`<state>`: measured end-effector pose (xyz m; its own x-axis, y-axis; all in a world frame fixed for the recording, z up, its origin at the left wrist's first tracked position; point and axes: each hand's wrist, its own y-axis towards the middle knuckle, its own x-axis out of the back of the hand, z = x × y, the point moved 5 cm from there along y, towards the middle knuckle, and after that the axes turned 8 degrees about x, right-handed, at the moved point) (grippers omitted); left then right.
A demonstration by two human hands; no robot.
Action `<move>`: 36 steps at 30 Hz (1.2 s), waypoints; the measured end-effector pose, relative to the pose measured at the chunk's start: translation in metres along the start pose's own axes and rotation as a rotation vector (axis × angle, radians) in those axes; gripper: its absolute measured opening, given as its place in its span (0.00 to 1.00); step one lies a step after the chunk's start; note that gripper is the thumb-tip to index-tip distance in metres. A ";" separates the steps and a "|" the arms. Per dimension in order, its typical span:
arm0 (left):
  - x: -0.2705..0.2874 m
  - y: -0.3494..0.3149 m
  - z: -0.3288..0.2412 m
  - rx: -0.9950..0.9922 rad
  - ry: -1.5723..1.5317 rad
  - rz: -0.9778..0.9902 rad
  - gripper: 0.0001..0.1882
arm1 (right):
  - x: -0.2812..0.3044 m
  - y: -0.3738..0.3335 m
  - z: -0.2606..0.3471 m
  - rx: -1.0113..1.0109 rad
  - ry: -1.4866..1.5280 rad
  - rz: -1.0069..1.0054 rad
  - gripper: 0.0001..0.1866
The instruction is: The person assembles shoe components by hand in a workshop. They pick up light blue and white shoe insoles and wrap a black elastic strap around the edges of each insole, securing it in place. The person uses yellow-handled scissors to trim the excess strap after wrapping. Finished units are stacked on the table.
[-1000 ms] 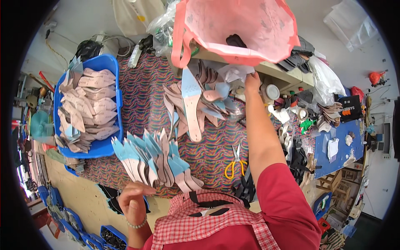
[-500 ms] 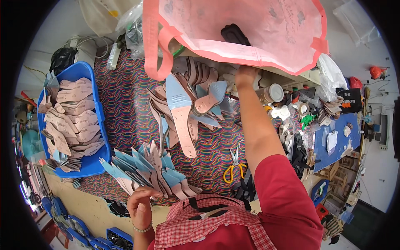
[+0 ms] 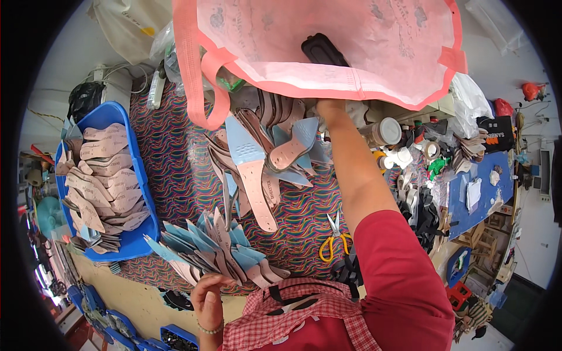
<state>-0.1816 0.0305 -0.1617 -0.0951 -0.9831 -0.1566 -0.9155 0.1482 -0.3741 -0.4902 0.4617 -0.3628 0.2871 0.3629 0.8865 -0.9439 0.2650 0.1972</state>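
My right arm stretches forward across the table. The right hand (image 3: 331,107) goes under the rim of a pink bag (image 3: 281,75), and its fingers are hidden there. My left hand (image 3: 209,297) is by the table's near edge, beside a fanned pile of pink and blue insoles (image 3: 205,245). Its fingers are loosely bent, with nothing visible in them. Beyond that pile lies a larger heap of insoles (image 3: 253,181), pink with blue heel or toe parts. A dark oblong object (image 3: 324,50) shows inside the bag.
A blue crate (image 3: 136,248) of pinkish insoles (image 3: 108,175) stands at the left. Yellow-handled scissors (image 3: 335,243) lie on the patterned cloth (image 3: 175,175) left of my right arm. To the right are a roundish jar (image 3: 387,131), tape rolls and black straps (image 3: 418,219).
My right hand has slid slightly left and further under the bag's rim. The view has shifted a little, so the bag appears larger. My left hand stays near the insole pile.
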 end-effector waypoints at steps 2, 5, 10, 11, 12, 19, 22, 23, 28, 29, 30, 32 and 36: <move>-0.001 0.005 0.000 0.011 -0.005 0.016 0.20 | -0.004 0.001 -0.003 0.002 0.139 -0.060 0.24; 0.004 0.007 0.004 -0.003 0.009 0.026 0.19 | 0.012 -0.009 0.019 0.026 0.211 -0.188 0.22; 0.004 0.003 0.010 0.033 0.003 0.038 0.20 | 0.017 -0.046 0.040 0.111 -0.372 0.678 0.15; 0.001 0.004 0.007 0.028 0.010 0.060 0.20 | 0.011 -0.053 0.029 0.067 -0.246 0.689 0.14; 0.000 0.005 0.004 0.027 0.013 0.059 0.20 | 0.004 -0.054 0.015 0.069 -0.237 0.709 0.15; -0.013 -0.018 0.000 -0.012 0.017 0.099 0.21 | 0.050 -0.061 0.036 -0.118 -0.184 0.297 0.17; -0.028 -0.024 -0.013 -0.043 0.100 0.182 0.22 | 0.103 -0.110 0.056 0.055 -0.130 -0.467 0.25; -0.036 -0.028 -0.017 -0.067 0.114 0.219 0.21 | 0.110 -0.125 0.060 0.073 0.013 -0.419 0.23; -0.067 -0.062 -0.017 -0.058 0.214 0.353 0.20 | 0.171 -0.269 0.116 0.263 0.534 -0.091 0.17; -0.070 -0.071 -0.013 -0.051 0.242 0.361 0.20 | 0.186 -0.302 0.125 0.245 0.632 0.090 0.16; -0.077 -0.078 -0.011 -0.050 0.282 0.398 0.18 | 0.176 -0.346 0.118 0.224 0.677 0.132 0.15; -0.089 -0.089 -0.008 -0.033 0.379 0.446 0.17 | 0.165 -0.419 0.096 0.174 0.636 0.322 0.15; -0.104 -0.117 0.014 0.037 0.400 0.485 0.16 | 0.197 -0.501 0.007 -0.135 0.505 0.174 0.13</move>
<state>-0.0586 0.1171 -0.1146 -0.6416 -0.7662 0.0347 -0.7180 0.5841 -0.3784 0.0384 0.3943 -0.2839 0.2029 0.7861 0.5839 -0.9645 0.2634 -0.0194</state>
